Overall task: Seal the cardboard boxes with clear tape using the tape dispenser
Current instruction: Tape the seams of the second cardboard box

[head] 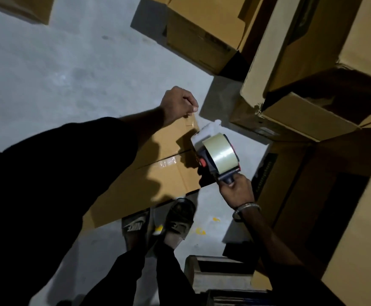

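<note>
Now: left hand (pixel 178 102) pinches tape (pixel 190 121) end, right hand (pixel 237 191) grips dispenser (pixel 215 153); I'd keep strip taut, centred along box (pixel 158 173) seam.

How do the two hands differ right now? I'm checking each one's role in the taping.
The left hand is raised over the far edge of the box, pinching the free end of the clear tape; the right hand sits lower and nearer, gripping the tape dispenser by its handle. The right wrist wears a bracelet; the left shows none. Both are closed on something.
</note>
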### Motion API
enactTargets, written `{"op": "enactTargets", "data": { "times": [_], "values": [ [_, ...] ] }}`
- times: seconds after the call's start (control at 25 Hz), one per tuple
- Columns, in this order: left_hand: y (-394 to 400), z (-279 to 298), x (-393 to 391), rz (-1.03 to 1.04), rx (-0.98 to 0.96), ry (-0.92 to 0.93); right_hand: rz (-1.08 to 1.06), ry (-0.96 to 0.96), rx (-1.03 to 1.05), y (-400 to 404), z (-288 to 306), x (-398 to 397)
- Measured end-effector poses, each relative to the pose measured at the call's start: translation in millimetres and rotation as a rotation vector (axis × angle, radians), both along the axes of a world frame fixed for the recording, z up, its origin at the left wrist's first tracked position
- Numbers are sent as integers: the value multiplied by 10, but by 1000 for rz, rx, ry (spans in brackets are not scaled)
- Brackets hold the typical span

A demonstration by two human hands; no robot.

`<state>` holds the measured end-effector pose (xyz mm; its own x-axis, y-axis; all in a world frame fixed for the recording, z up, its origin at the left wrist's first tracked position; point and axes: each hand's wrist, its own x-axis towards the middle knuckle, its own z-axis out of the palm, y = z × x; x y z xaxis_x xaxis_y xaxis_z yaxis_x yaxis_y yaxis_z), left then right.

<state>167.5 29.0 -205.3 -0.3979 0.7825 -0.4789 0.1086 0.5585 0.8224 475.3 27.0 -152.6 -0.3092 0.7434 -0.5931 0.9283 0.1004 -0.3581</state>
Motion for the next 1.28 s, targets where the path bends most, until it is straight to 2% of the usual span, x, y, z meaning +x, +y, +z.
{"op": "enactTargets", "data": {
  "times": [0.16, 0.28, 0.48, 0.6, 0.68, 0.76, 0.84, 0.88, 0.96, 1.08, 1.28],
  "values": [
    [172, -3, -134, -99, -19, 183, -89, 72, -45, 43, -218, -118],
    [238, -125, -129, -96, -110, 338, -139, 66, -96, 85, -326, -177],
    [232, -375, -111, -64, -192, 383, -156, 76, -126, 85, -496, -213],
    [242, -471, -55, -51, -345, 400, -147, 49, -136, 86, -547, -217],
    [161, -429, -68, -68, -303, 498, -143, 38, -158, 100, -535, -235],
    [34, -399, -92, -287, -151, 643, -169, 34, -178, 132, -518, -247],
    [-91, -396, -67, -482, -96, 617, -180, 20, -197, 164, -497, -258],
    [-143, -400, -33, -495, -112, 563, -175, 14, -209, 170, -488, -264],
    [-183, -385, 24, -402, -132, 503, -193, 29, -235, 166, -464, -279],
    [-133, -390, 112, -283, -181, 510, -230, 35, -245, 176, -435, -297],
    [-77, -401, 145, -300, -272, 498, -144, -125, -168, 253, -417, -331]
  ]
}}
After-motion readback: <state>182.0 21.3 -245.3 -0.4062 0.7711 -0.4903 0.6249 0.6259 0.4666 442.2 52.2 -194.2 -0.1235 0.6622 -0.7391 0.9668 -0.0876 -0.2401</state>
